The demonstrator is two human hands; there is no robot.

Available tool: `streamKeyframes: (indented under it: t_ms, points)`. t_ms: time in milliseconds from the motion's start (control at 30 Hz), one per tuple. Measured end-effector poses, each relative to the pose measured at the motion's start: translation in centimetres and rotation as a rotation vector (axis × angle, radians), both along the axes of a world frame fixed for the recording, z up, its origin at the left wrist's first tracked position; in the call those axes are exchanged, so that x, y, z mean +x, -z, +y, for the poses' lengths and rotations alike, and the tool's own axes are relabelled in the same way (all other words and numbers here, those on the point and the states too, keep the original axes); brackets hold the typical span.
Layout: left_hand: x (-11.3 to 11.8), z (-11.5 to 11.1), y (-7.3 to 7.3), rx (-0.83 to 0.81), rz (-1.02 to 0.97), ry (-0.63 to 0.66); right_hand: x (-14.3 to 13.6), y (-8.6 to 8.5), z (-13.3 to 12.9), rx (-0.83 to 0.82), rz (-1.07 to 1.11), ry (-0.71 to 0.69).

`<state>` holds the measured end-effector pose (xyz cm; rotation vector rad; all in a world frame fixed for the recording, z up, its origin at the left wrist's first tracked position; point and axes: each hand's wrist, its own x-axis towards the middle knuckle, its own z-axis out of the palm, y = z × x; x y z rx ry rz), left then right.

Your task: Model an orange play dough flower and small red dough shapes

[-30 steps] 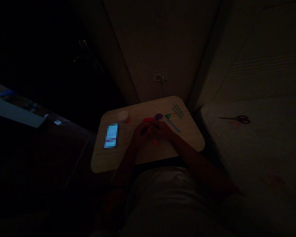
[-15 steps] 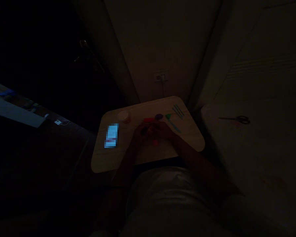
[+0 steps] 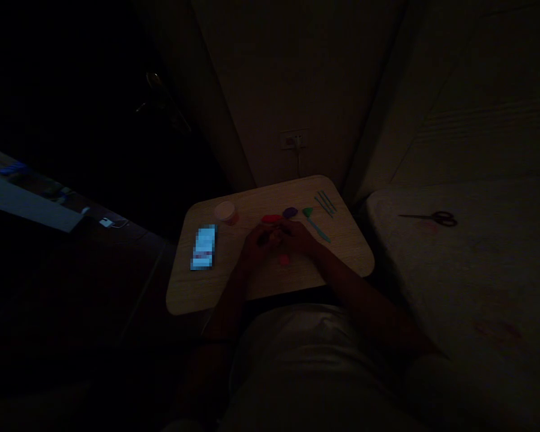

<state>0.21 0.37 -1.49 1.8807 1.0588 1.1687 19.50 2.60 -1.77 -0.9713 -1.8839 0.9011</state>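
Over the middle of the small wooden table (image 3: 234, 276), my left hand (image 3: 255, 245) and my right hand (image 3: 296, 237) meet with bent fingers. Something small seems pinched between them, too dark to make out. Just beyond the fingers lies a red lump (image 3: 271, 219), and a purple lump (image 3: 290, 212) sits to its right. A green piece (image 3: 307, 212) rests at the upper end of a light blue tool (image 3: 319, 230). Close to my right hand, on the near side, is a pink lump (image 3: 284, 260).
A lit phone (image 3: 204, 247) and a round tub (image 3: 225, 212) occupy the table's left side. Several thin sticks (image 3: 326, 204) lie at the back right. Scissors (image 3: 432, 217) rest on a pale surface to the right. A socket (image 3: 293, 140) is on the wall.
The picture is slightly brighter. My fingers have shifted a little against each other, while both hands stay in the same place.
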Motion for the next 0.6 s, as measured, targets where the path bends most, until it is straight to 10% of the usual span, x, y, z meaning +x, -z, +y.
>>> streamKeyframes:
  t_ms: [600]
  points:
    - [-0.14, 0.15, 0.17, 0.016, 0.012, -0.004, -0.04, -0.02, -0.01, -0.001, -0.005, 0.015]
